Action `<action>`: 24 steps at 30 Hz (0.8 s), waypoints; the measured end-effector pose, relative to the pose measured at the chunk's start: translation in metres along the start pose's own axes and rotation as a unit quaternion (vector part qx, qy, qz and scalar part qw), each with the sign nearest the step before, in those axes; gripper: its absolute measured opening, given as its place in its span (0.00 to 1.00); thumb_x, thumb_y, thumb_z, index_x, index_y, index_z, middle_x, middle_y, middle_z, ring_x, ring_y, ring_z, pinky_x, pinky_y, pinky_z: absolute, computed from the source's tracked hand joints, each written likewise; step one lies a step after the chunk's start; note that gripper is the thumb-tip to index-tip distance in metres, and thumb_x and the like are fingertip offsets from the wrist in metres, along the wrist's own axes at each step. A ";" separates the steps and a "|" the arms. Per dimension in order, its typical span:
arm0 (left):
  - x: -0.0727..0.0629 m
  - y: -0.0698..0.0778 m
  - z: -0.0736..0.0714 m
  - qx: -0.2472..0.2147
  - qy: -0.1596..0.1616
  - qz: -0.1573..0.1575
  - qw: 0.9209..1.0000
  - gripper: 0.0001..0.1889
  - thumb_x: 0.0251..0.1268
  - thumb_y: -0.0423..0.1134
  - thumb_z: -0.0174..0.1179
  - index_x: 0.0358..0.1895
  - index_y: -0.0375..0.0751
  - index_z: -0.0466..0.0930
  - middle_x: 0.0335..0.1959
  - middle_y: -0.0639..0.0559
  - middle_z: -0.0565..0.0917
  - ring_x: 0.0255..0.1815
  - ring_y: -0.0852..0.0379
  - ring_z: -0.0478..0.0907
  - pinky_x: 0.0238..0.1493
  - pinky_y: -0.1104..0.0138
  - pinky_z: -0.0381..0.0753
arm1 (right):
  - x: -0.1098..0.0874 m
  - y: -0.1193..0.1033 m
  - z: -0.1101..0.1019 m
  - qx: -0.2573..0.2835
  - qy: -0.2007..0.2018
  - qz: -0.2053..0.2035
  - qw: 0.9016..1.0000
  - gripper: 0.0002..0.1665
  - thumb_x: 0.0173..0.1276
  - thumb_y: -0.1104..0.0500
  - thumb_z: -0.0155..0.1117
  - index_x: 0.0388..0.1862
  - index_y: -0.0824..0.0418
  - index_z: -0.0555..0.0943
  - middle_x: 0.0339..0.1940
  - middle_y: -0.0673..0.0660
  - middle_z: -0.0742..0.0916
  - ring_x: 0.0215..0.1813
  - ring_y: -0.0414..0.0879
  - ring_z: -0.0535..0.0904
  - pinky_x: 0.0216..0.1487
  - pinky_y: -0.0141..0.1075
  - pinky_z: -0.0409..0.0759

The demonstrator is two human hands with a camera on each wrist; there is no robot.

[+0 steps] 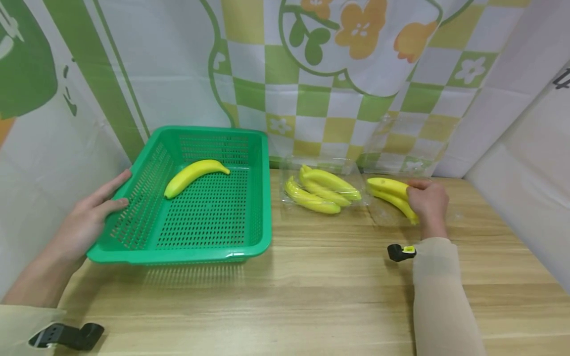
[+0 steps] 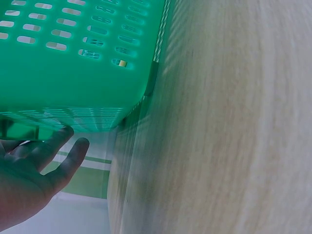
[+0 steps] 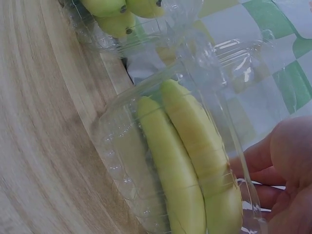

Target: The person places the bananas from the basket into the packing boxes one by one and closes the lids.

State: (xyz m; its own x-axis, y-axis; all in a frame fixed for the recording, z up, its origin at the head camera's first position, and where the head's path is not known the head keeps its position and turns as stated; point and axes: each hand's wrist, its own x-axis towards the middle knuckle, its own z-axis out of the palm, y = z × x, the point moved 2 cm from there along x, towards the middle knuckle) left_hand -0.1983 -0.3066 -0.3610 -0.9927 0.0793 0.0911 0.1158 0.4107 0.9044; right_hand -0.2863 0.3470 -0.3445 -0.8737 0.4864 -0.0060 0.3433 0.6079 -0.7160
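Note:
My left hand (image 1: 86, 217) grips the left rim of a green plastic basket (image 1: 267, 207), its fingers showing beside the wall in the left wrist view. Inside the basket lies one yellow banana (image 1: 191, 177). At the right, my right hand (image 1: 428, 202) holds the upper of two bananas (image 3: 195, 141) by its side. The lower banana (image 3: 170, 165) lies alongside it in a clear plastic clamshell box (image 3: 122, 170). Part of the fingers is hidden behind the banana and the clear wall.
Between basket and right hand stands another clear box with several bananas (image 1: 327, 180). The clamshell's raised clear lid (image 1: 405, 143) leans at the patterned curtain (image 1: 249, 74) behind. All rests on a wooden table (image 1: 311, 296). White side walls (image 1: 530, 188) bound it.

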 end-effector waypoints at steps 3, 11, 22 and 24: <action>0.000 0.000 0.000 -0.003 0.001 0.000 1.000 0.32 0.90 0.48 0.42 0.88 0.58 0.45 0.85 0.80 0.45 0.89 0.47 0.25 0.82 0.35 0.16 | 0.000 0.000 -0.001 0.007 -0.003 0.007 1.000 0.29 0.78 0.53 0.53 0.75 0.57 0.79 0.80 0.62 0.76 0.83 0.60 0.66 0.81 0.52 0.68; 0.000 0.000 0.000 -0.005 -0.001 -0.001 1.000 0.32 0.90 0.48 0.42 0.88 0.59 0.45 0.85 0.80 0.44 0.89 0.47 0.24 0.82 0.36 0.16 | 0.000 0.000 -0.002 0.047 0.019 0.024 0.998 0.31 0.78 0.47 0.53 0.75 0.55 0.79 0.81 0.57 0.76 0.83 0.55 0.67 0.82 0.50 0.67; -0.001 0.002 0.000 -0.002 0.000 -0.018 1.000 0.32 0.90 0.50 0.42 0.88 0.63 0.45 0.85 0.78 0.42 0.89 0.44 0.23 0.80 0.32 0.16 | -0.002 -0.004 -0.003 0.096 0.035 0.041 0.994 0.33 0.78 0.43 0.60 0.76 0.55 0.78 0.80 0.56 0.77 0.81 0.51 0.69 0.80 0.45 0.70; -0.001 0.002 0.000 -0.002 -0.001 -0.018 1.000 0.32 0.90 0.50 0.42 0.88 0.63 0.45 0.86 0.77 0.42 0.89 0.43 0.23 0.80 0.32 0.16 | -0.003 -0.005 -0.004 0.104 0.036 0.044 0.993 0.33 0.78 0.43 0.60 0.76 0.54 0.78 0.80 0.55 0.77 0.81 0.50 0.69 0.81 0.44 0.69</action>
State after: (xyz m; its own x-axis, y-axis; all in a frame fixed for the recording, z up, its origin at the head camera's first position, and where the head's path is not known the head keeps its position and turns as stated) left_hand -0.1976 -0.3060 -0.3596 -0.9962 0.0658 0.0570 0.0790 0.4099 0.9087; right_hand -0.2843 0.3454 -0.3383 -0.8142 0.5798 -0.0301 0.3316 0.4218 -0.8439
